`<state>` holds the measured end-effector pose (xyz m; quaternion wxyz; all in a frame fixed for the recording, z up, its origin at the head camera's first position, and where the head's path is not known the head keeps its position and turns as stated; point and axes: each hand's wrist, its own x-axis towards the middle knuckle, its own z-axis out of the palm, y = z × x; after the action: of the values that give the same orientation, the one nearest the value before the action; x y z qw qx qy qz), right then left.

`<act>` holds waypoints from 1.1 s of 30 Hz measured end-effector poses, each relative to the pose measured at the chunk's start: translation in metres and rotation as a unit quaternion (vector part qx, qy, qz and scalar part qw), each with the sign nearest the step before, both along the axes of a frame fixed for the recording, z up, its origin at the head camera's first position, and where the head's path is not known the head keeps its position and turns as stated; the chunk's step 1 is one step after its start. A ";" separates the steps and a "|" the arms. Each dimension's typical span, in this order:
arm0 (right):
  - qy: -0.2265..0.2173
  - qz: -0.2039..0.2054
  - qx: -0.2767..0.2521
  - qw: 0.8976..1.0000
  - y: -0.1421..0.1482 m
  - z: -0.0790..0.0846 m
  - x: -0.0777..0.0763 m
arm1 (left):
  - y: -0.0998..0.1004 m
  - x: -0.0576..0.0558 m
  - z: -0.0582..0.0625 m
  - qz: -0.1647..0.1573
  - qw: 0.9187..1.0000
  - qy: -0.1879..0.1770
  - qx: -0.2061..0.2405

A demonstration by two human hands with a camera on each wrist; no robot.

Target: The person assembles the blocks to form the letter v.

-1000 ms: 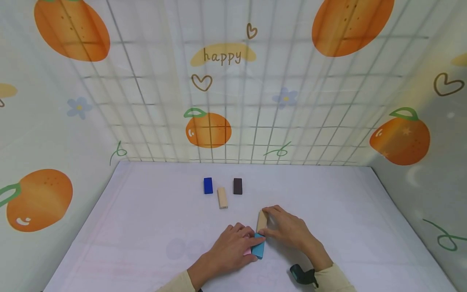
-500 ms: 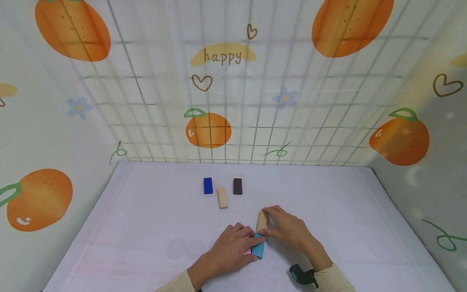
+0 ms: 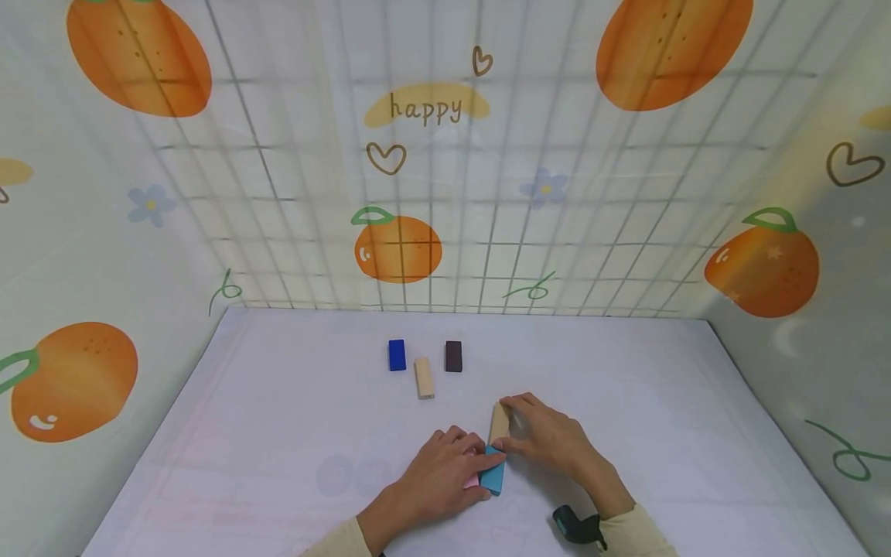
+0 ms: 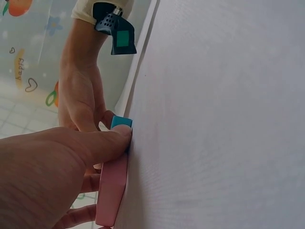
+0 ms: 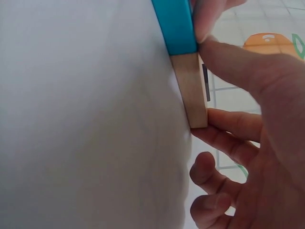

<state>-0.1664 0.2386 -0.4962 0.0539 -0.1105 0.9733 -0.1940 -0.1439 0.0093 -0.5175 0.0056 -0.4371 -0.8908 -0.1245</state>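
My left hand holds a light-blue block and a pink block lying side by side on the white table. Its thumb presses the near end of the light-blue block, seen in the left wrist view, where the pink block shows a long side. My right hand pinches a plain wooden block lengthwise between thumb and fingers. In the right wrist view the wooden block meets the light-blue block end to end. Fingers cover much of the pink block in the head view.
Farther back lie a dark-blue block, another wooden block and a dark-brown block. A black wrist camera sits at the right sleeve. Printed cloth walls stand behind and at both sides of the table.
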 end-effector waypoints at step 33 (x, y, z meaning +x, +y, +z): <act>0.042 -0.001 -0.034 0.999 0.013 0.017 -0.018 | 0.003 0.000 0.005 0.027 0.998 -0.050 -0.021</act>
<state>-0.1839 0.2516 -0.4793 0.0092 -0.1194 0.9675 -0.2226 -0.1436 0.0120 -0.5125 -0.0449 -0.4062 -0.9037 -0.1275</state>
